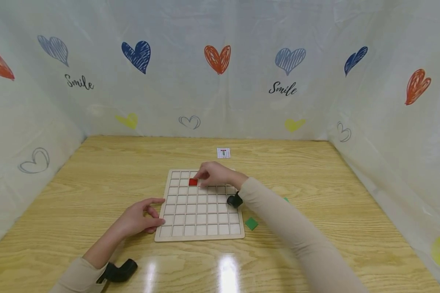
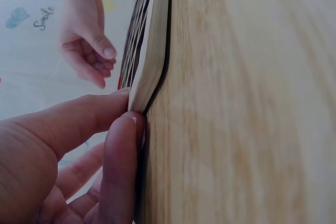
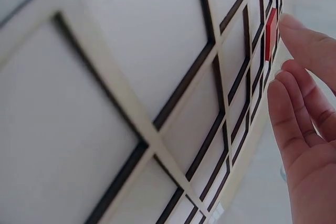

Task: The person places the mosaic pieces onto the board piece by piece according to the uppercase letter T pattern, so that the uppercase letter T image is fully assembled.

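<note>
Two bare hands are working at a pale wooden grid board (image 1: pixel 199 207) lying flat on a light wood-grain table (image 1: pixel 315 171) walled with white plastic sheeting printed with hearts (image 1: pixel 220 81). The left hand (image 1: pixel 139 217) is resting at the board's near left corner; in the left wrist view its thumb and forefinger (image 2: pixel 79 119) are pressing against the board's edge (image 2: pixel 152 51), apparently steadying it so it does not slide. The right hand (image 1: pixel 214 174) is reaching across to the far rows, its fingers (image 3: pixel 299 114) lying loosely together and slightly curved, the tips hovering just beside a small red square tile (image 1: pixel 193 182). Whether they are touching the tile cannot be told. The tile is sitting flat in a cell of the second row from the far edge, a little left of centre, and it is the only filled cell visible; it looks thin, bright red and snugly fitted within its frame, as the right wrist view (image 3: pixel 270 32) also shows. A green square tile (image 1: pixel 251 223) is lying loose on the table just right of the board's near corner. A small printed pattern card (image 1: pixel 223 153) is lying beyond the board, probably serving as a guide.
</note>
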`<action>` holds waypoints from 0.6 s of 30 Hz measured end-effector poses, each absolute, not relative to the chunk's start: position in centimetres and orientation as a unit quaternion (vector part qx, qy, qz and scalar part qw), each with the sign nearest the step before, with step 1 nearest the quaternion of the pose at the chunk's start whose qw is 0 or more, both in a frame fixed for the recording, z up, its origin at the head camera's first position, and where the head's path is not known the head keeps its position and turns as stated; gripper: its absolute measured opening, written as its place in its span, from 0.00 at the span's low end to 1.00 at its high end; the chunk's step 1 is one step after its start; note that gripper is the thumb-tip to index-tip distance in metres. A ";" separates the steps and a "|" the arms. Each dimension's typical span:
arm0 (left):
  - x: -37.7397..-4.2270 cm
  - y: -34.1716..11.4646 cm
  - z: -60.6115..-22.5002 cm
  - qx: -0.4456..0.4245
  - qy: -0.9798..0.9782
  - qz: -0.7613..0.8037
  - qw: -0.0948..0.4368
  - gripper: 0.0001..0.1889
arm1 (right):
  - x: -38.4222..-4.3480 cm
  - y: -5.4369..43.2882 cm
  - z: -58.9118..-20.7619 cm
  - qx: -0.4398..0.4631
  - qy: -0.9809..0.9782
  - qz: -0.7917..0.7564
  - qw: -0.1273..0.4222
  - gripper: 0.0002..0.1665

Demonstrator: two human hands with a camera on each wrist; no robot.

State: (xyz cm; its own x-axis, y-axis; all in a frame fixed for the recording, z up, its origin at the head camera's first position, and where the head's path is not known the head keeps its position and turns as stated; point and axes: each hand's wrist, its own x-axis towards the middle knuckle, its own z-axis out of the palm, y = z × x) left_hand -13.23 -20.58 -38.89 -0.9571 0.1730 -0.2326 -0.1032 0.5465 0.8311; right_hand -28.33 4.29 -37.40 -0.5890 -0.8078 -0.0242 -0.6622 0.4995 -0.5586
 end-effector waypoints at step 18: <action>-13.1 -20.7 -39.0 0.027 0.865 0.482 0.139 0.34 | -27.9 6.7 -37.6 -0.465 0.829 -0.275 0.142 0.16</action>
